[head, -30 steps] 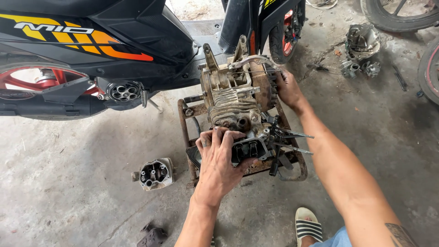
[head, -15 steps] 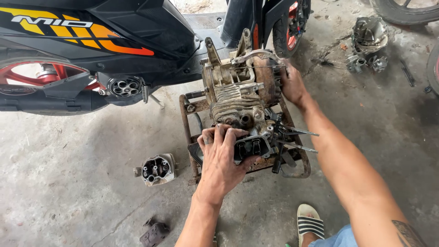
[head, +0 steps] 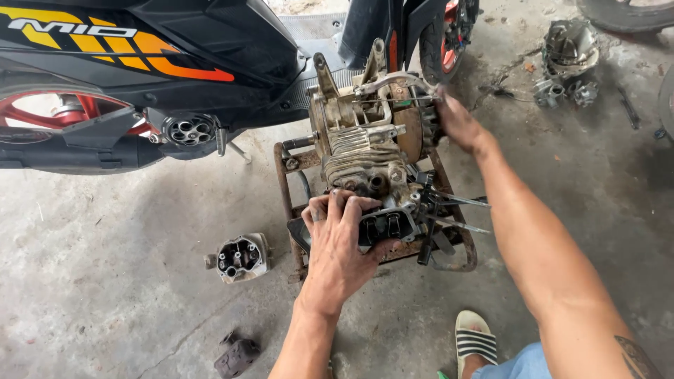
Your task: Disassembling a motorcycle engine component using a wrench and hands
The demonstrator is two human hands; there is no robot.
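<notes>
At the far left a black scooter with orange and yellow striping and a red rear wheel stands on the stained concrete floor, its round exhaust tip facing the camera. Below and to the right, a loose cylinder head lies on the floor, well apart from a small dark metal part near the bottom edge. In the middle, a grimy engine with a finned cylinder sits on a rusty metal frame stand. The left hand lies on the near end of the engine, fingers spread over the top and thumb hooked beneath, gripping the dark cylinder-head piece fitted there. Thin rods stick out just to the right of it. The right hand reaches to the far side of the engine and closes on its dark edge, fingertips hidden behind it. Further right, more engine parts lie on the floor near the top, and a striped sandal shows at the bottom.
</notes>
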